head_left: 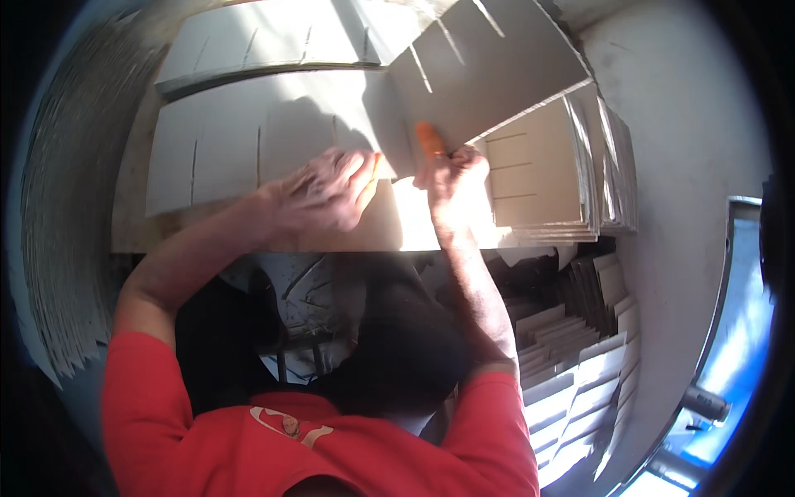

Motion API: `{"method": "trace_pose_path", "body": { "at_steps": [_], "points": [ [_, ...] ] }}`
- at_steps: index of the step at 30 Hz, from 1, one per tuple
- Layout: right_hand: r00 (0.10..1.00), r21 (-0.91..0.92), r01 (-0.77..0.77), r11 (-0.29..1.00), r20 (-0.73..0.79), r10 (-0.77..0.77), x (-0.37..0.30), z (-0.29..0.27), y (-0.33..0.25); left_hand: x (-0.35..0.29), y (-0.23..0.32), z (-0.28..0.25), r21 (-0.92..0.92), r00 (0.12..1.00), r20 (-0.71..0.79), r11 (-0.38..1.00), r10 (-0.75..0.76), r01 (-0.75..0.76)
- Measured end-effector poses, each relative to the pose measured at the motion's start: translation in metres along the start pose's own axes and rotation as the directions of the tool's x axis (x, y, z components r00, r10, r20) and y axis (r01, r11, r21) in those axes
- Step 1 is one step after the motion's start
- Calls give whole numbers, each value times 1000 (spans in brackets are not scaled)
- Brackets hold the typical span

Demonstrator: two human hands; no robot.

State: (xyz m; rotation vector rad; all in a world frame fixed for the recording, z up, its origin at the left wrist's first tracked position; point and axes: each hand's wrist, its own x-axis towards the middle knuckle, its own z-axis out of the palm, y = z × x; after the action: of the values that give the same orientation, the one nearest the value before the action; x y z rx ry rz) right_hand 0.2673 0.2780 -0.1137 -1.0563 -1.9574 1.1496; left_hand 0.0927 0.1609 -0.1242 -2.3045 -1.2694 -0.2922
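Note:
A slotted cardboard sheet (pixel 497 70) is tilted up at the upper right. My right hand (pixel 451 174) grips its lower edge, the orange-covered thumb lying on its face. My left hand (pixel 327 190) is closed, its fingers curled in and slightly blurred, at the near right part of a pile of slotted cardboard sheets (pixel 224 141). Orange also shows along this hand's fingers. Whatever it may hold is hidden.
Behind lies another pile of slotted sheets (pixel 273 37). On the right, slotted cardboard pieces (pixel 534 178) are stacked beneath the tilted sheet. More cardboard (pixel 571 398) is piled below the table's right end. A tall cardboard stack (pixel 70 199) stands at far left.

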Motion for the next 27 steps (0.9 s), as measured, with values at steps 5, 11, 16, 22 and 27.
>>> {"method": "trace_pose_path", "body": {
  "at_steps": [5,11,16,22,27],
  "points": [
    [990,32,-131,991,-38,132,-5,10,1,4,0,5,-421,937,-134,874,-324,242],
    [985,129,-171,977,16,170,-12,21,7,-6,-104,79,129,761,21,757,-648,641],
    [958,143,-282,949,100,269,-15,16,7,-15,-126,116,316,731,378,821,-568,475],
    [994,179,-82,980,85,68,-20,20,16,-21,-134,109,20,872,27,873,-488,488],
    [991,123,132,984,-47,-127,-22,20,27,-12,-138,94,-200,839,172,816,-516,543]
  ]
}}
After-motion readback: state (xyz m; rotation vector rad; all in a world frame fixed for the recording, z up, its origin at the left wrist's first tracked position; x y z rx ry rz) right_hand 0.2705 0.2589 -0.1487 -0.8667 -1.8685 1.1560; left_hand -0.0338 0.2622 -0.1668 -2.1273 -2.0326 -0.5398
